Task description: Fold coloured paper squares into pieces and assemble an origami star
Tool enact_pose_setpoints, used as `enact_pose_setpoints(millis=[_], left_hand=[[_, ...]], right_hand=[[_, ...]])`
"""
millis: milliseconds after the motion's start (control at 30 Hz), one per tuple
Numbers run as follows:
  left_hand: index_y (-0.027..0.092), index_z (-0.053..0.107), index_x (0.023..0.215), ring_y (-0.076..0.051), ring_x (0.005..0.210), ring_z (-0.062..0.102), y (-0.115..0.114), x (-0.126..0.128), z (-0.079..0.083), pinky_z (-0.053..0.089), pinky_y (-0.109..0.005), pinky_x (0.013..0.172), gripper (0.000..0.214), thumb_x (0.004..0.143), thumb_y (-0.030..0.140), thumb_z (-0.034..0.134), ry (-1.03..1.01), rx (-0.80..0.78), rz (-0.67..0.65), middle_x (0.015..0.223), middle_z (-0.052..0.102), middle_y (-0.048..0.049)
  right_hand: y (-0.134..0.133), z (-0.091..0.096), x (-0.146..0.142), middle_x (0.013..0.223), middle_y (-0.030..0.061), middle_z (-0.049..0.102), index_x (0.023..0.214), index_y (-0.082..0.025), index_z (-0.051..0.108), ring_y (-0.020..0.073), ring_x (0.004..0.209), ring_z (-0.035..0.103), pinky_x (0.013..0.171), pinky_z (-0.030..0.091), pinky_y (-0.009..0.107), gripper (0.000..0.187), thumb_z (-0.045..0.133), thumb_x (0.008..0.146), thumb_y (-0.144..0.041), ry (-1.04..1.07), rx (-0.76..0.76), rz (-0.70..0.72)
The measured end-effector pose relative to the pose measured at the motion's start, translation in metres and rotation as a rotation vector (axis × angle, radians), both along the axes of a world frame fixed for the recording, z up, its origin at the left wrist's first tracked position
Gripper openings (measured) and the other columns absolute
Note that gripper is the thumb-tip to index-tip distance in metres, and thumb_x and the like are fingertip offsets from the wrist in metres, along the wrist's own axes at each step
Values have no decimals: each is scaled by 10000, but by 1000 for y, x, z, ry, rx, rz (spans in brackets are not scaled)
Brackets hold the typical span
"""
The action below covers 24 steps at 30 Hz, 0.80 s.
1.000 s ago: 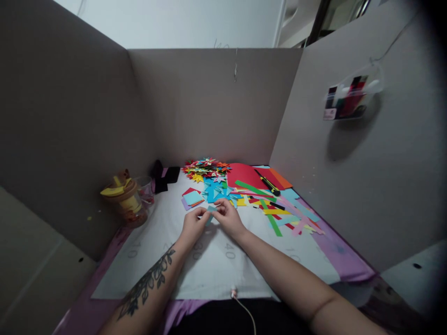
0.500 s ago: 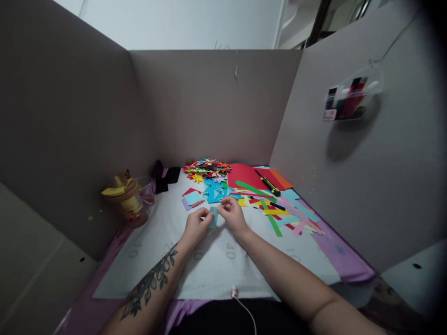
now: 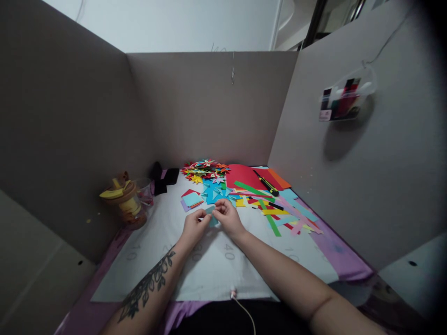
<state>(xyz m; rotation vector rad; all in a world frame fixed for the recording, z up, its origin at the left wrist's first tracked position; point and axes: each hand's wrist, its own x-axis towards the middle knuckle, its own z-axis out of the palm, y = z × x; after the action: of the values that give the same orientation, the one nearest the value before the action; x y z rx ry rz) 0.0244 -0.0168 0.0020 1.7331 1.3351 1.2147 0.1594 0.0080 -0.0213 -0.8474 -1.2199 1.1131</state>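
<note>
Spreading widest: numbered white mat (image 3: 223, 274). Loose strips (image 3: 274, 212) scattered at its right; red paper (image 3: 240, 176) behind them; paper stars (image 3: 206, 170) heaped left of that. Left hand (image 3: 193, 225) and right hand (image 3: 228, 218) over mid-mat, both pinching small pale-blue paper (image 3: 213, 222) between them, nearer than the heap; folds unclear.

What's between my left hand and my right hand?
In the head view, a small light-blue paper piece, held by left hand and right hand.
</note>
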Motion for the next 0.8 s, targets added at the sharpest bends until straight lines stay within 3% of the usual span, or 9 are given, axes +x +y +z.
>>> enact_pose_setpoints(millis=[467,600,700,800], left_hand=[[174,440,553,-90,518,370,4,-12,5,308,-203,511,299,742,370,565,-133,59,139,523,369,59],[173,432,546,-89,523,369,9,-18,4,305,-202,513,316,760,372,552,-150,80,180,520,364,60],[167,463,544,-91,523,391,11,-17,2,318,-202,515,293,741,357,568,-94,51,149,518,394,56],[159,497,557,-97,531,421,8,-11,-1,331,-204,519,265,728,346,573,-53,32,75,535,438,46]], right_hand=[[-1,-1,-2,602,-58,524,816,-203,499,107,530,499,537,385,229,209,647,674,-243,-37,-23,78],[1,-3,0,630,-49,515,804,-198,502,113,560,500,554,394,232,208,650,667,-249,-49,-15,18],[1,-2,2,690,-29,530,841,-196,531,128,626,516,598,415,243,195,630,686,-260,-85,36,-76],[-1,-1,3,758,-2,558,838,-185,580,143,699,530,636,425,251,150,603,717,-272,-172,80,-78]])
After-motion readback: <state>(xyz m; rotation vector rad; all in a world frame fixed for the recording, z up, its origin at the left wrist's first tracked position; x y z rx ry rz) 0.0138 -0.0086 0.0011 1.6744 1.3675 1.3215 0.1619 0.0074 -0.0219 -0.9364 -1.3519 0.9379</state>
